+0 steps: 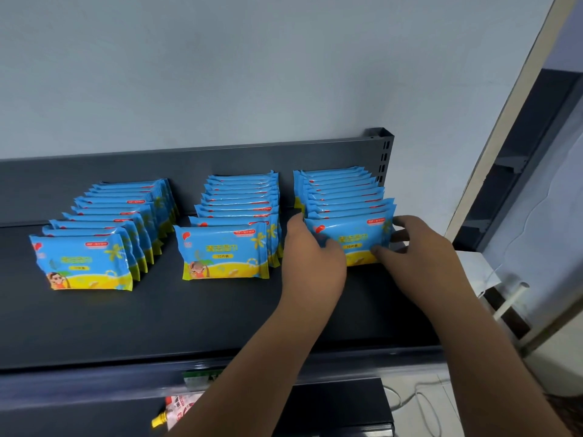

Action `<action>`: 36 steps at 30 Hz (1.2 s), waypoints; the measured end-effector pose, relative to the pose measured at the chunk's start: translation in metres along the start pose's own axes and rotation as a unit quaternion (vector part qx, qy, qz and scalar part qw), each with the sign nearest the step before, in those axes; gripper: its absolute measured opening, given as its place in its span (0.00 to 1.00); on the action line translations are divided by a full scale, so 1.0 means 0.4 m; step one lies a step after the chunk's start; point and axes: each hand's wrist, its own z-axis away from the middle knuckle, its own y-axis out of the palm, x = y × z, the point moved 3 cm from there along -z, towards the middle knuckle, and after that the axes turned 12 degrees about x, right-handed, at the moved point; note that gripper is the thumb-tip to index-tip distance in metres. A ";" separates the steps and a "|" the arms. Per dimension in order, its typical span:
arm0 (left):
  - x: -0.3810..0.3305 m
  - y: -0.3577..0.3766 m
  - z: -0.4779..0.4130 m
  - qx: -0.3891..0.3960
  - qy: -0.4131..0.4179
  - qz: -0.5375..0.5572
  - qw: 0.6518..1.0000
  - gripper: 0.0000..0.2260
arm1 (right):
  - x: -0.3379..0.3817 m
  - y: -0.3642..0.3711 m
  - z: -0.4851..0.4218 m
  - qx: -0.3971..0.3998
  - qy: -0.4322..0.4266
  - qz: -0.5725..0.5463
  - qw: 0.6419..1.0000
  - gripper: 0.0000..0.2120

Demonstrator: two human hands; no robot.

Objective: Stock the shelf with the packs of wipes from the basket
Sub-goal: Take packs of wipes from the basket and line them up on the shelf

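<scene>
Three rows of blue-and-yellow wipe packs stand upright on the dark shelf: a left row, a middle row and a right row. My left hand grips the left end of the front pack of the right row. Its right end is held by my right hand, thumb on the front face and fingers behind. The pack stands on the shelf against the row behind it. The basket is out of view.
The shelf's upright post rises just right of the right row. A lower shelf holds a red-and-white pouch with a yellow spout. White cables lie on the floor at the right, beside a wall and door frame.
</scene>
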 end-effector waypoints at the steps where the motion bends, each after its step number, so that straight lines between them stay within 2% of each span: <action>1: -0.001 0.002 0.001 0.008 -0.002 -0.001 1.000 0.17 | 0.002 0.002 0.001 -0.001 0.000 0.001 1.000 0.28; 6: 0.003 0.001 0.008 0.015 0.004 0.007 1.000 0.17 | 0.001 0.003 0.008 -0.011 0.001 -0.010 1.000 0.26; 9: -0.003 -0.004 0.022 0.008 0.037 -0.036 0.999 0.33 | 0.003 0.001 0.018 -0.030 -0.005 -0.011 0.999 0.27; 11: -0.016 -0.008 0.036 0.008 0.084 -0.090 0.992 0.38 | 0.014 0.000 0.028 -0.056 -0.017 0.006 0.998 0.26; 16: -0.068 -0.056 0.096 -0.019 0.243 -0.251 0.937 0.32 | 0.076 0.017 0.078 -0.178 -0.149 0.065 0.970 0.23; 20: -0.085 -0.158 0.148 -0.060 0.277 -0.389 0.876 0.27 | 0.156 0.064 0.124 -0.230 -0.262 0.028 0.937 0.21; 22: -0.078 -0.237 0.181 -0.092 0.256 -0.443 0.854 0.26 | 0.228 0.102 0.150 -0.212 -0.316 -0.006 0.925 0.20; 25: -0.063 -0.360 0.238 -0.124 0.225 -0.476 0.841 0.26 | 0.346 0.165 0.201 -0.158 -0.367 -0.033 0.916 0.20; 27: -0.044 -0.477 0.292 -0.174 0.196 -0.485 0.835 0.25 | 0.433 0.242 0.243 -0.118 -0.395 -0.059 0.909 0.20; 31: 0.041 -0.738 0.444 -0.254 0.096 -0.480 0.834 0.24 | 0.604 0.448 0.334 -0.029 -0.430 -0.089 0.898 0.20; 36: 0.163 -1.021 0.668 -0.327 -0.017 -0.513 0.793 0.26 | 0.818 0.732 0.508 0.094 -0.487 -0.103 0.862 0.21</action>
